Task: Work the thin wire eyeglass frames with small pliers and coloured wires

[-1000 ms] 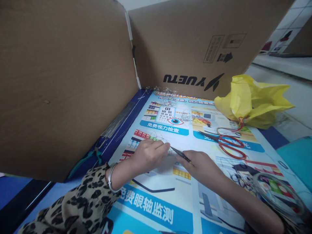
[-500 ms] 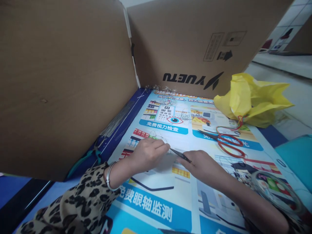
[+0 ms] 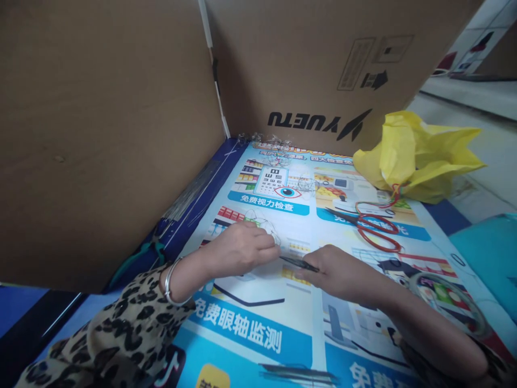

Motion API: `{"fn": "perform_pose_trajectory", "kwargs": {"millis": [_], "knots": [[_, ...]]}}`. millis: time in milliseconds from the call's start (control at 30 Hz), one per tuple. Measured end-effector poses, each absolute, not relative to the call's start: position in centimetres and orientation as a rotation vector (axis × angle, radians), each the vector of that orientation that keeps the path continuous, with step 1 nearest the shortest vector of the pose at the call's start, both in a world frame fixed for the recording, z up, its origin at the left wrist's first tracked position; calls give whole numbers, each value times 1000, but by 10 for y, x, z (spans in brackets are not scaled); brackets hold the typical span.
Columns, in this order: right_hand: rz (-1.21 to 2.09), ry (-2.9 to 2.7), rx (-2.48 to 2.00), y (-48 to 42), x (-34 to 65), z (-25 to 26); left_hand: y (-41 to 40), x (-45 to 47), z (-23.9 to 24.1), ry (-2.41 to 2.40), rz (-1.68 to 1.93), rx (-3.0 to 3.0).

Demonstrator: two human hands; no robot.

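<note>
My left hand (image 3: 238,250) rests on a printed poster (image 3: 258,334), fingers pinched on a thin wire loop piece (image 3: 262,223) that is hard to make out. A silver bangle (image 3: 168,283) circles that wrist, below it a leopard-print sleeve (image 3: 121,334). My right hand (image 3: 343,272) is closed round dark tweezers (image 3: 299,263), whose tip points left and meets the left fingertips.
Red-handled scissors (image 3: 375,229) lie on the poster to the right, near a crumpled yellow plastic bag (image 3: 416,156). Cardboard walls (image 3: 100,134) stand at the left and back. Thin wires (image 3: 194,194) and teal-handled pliers (image 3: 139,257) lie along the left wall. Small wire loops (image 3: 277,148) sit at the back.
Both hands stay together at the same spot; the tweezers have tipped a little flatter. The view has shifted slightly upward.
</note>
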State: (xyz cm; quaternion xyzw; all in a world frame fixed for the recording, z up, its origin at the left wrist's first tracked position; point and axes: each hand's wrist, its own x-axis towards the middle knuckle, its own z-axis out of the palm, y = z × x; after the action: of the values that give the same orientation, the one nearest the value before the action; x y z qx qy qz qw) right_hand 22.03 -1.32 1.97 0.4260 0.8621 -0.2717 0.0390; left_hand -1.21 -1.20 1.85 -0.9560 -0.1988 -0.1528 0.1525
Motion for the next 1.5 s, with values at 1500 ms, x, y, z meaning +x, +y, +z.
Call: {"fn": "perform_pose_trajectory", "kwargs": {"millis": [1500], "knots": [[998, 2974, 1482, -11, 213, -1, -30, 29, 7, -2562, -2684, -2439]]}}
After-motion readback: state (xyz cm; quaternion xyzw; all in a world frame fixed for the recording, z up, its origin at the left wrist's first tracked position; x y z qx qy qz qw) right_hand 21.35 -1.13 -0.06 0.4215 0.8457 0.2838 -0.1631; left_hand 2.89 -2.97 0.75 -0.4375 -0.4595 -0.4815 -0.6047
